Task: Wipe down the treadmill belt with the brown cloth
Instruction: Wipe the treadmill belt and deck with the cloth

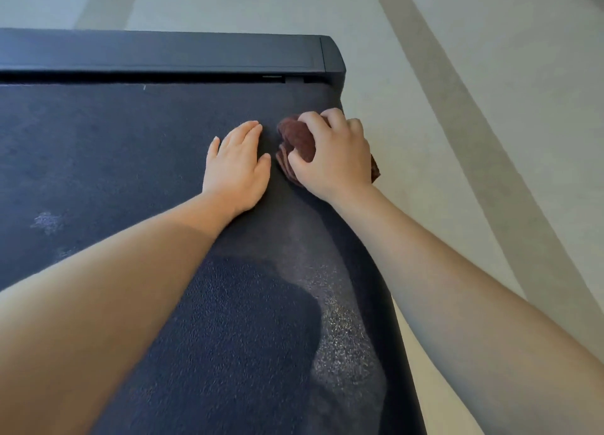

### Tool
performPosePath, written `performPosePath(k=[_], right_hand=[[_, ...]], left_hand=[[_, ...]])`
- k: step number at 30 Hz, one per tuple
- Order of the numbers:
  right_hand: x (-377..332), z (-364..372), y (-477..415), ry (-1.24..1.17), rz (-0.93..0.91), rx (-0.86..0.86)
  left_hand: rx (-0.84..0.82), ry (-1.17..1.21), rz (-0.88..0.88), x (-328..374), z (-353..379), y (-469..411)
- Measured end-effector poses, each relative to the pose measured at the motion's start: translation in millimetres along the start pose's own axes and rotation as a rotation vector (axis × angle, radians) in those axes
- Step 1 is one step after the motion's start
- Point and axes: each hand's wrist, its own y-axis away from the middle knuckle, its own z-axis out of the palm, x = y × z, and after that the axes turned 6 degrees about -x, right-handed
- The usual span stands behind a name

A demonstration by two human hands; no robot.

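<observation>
Dark textured treadmill belt (130, 160) over pale floor (457, 58); left hand (237, 166) lies flat, fingers straight; right hand (333, 153) grips the bunched brown cloth (295, 137) near the belt's edge.

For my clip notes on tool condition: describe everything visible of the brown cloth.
The brown cloth is a dark reddish-brown, soft, towel-like fabric, bunched into folds with layered edges showing. It lies on the treadmill belt near its far right edge. The right hand grips it from above, fingers curled over it, hiding most of it; a small corner pokes out on the hand's right side. The left hand lies flat just beside it.
</observation>
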Motion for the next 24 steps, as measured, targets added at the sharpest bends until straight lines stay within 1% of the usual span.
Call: performPosePath(k=[3, 7, 12, 16, 24], right_hand=[[-15, 0, 40, 0.006, -0.01, 0.037], [-32, 2, 60, -0.009, -0.03, 0.045], [-32, 11, 17, -0.017, -0.011, 0.054], [-31, 23, -29, -0.015, -0.003, 0.083], [-27, 34, -106, -0.002, 0.056, 0.059]], left_hand=[[-0.045, -0.058, 0.066, -13, -8, 14], [-0.054, -0.143, 0.067, -44, -22, 27], [-0.152, -0.225, 0.017, -64, -32, -5], [-0.098, -0.228, 0.007, -67, -25, -10], [-0.106, -0.213, -0.007, -67, -24, -11]])
